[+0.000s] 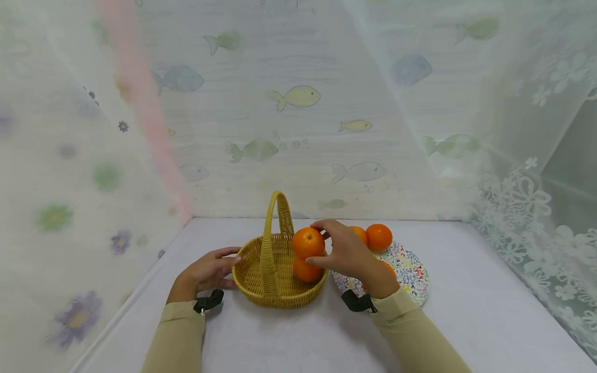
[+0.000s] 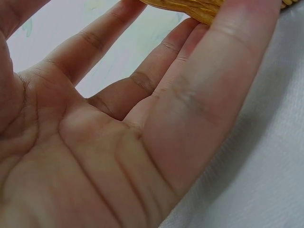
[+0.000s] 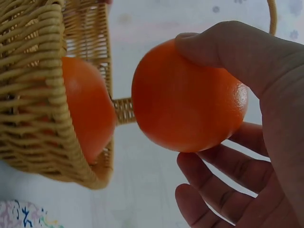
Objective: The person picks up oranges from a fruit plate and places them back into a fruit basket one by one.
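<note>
My right hand (image 1: pixel 347 252) holds an orange (image 1: pixel 308 243) between thumb and fingers, over the right side of a yellow wicker basket (image 1: pixel 252 290). In the right wrist view, that orange (image 3: pixel 190 97) is apart from the basket (image 3: pixel 33 95). A second orange (image 1: pixel 307 270) lies inside the basket at its right end, also visible as an orange (image 3: pixel 88 109) behind the wicker rim. My left hand (image 1: pixel 207 272) touches the basket's left rim. The left wrist view shows its fairly straight fingers (image 2: pixel 194 95) reaching to the basket edge (image 2: pixel 190 7).
A plate (image 1: pixel 417 277) with a multicoloured pattern sits right of the basket, partly hidden by my right arm. Several oranges (image 1: pixel 379 237) are on or beside it. The basket's tall handle (image 1: pixel 268 248) arches over its middle. A fish-print curtain (image 1: pixel 298 129) hangs behind the white table (image 1: pixel 289 342).
</note>
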Motion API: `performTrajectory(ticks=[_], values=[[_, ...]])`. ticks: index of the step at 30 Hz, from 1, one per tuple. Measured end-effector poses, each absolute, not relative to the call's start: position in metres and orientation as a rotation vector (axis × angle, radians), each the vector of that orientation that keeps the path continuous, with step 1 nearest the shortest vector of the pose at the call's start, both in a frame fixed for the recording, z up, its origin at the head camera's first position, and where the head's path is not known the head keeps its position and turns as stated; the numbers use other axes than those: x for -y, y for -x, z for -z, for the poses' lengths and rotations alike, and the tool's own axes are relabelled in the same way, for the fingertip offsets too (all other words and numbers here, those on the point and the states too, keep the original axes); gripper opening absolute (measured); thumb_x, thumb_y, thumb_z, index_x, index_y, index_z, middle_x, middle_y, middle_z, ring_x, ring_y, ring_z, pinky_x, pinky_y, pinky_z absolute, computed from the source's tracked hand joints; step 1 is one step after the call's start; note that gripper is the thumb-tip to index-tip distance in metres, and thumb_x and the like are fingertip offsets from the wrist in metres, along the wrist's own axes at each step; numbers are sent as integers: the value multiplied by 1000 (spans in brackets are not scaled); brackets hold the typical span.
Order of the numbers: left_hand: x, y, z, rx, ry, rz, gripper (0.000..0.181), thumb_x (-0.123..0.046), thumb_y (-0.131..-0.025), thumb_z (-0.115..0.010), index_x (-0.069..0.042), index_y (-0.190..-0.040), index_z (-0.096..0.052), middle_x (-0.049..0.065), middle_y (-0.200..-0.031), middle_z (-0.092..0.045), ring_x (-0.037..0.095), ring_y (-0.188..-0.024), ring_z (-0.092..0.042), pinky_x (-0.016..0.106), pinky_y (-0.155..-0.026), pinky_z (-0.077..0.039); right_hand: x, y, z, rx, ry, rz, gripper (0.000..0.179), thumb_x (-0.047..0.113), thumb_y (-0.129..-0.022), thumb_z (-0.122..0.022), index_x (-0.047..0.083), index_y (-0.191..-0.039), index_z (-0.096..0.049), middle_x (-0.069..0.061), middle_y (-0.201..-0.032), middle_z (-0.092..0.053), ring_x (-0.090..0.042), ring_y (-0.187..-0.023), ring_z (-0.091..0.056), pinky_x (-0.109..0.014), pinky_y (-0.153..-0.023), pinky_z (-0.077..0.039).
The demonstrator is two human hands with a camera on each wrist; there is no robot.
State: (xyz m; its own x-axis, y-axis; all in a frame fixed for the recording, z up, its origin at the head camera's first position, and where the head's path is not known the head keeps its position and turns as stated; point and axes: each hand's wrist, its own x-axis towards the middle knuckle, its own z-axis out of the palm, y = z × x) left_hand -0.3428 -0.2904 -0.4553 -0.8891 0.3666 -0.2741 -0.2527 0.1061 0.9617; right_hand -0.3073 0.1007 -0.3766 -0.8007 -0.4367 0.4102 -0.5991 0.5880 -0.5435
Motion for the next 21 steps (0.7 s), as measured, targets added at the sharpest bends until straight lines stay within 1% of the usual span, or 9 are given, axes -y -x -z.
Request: performTrajectory(ticks=[8, 14, 21], values=[[290, 344, 456, -1920, -104, -1853, 62, -26, -103, -66, -10, -157, -40, 5, -138, -63, 21, -115, -66, 52, -89, -61, -79, 315, 375, 2719, -888, -972, 65, 41, -79, -89, 21, -135, -62, 11, -125, -66, -10, -107, -61, -32, -91, -56], [293, 347, 461, -1923, -102, -1856, 60, -26, -103, -65, -11, -156, -42, 5, -137, -63, 21, -115, -66, 53, -89, -60, -64, 320, 377, 2782, -926, -941, 67, 42, -81, -87, 19, -137, -60, 10, -124, -65, -11, -108, -61, -33, -95, -56], [292, 348, 462, -1936, -86, -1855, 62, -27, -102, -67, -11, -156, -42, 5, -138, -63, 22, -116, -66, 54, -89, -60, -50, 325, 381, 2821, -954, -906, 65, 41, -81, -88, 19, -135, -60, 9, -122, -64, -12, -107, -60, -34, -94, -55]])
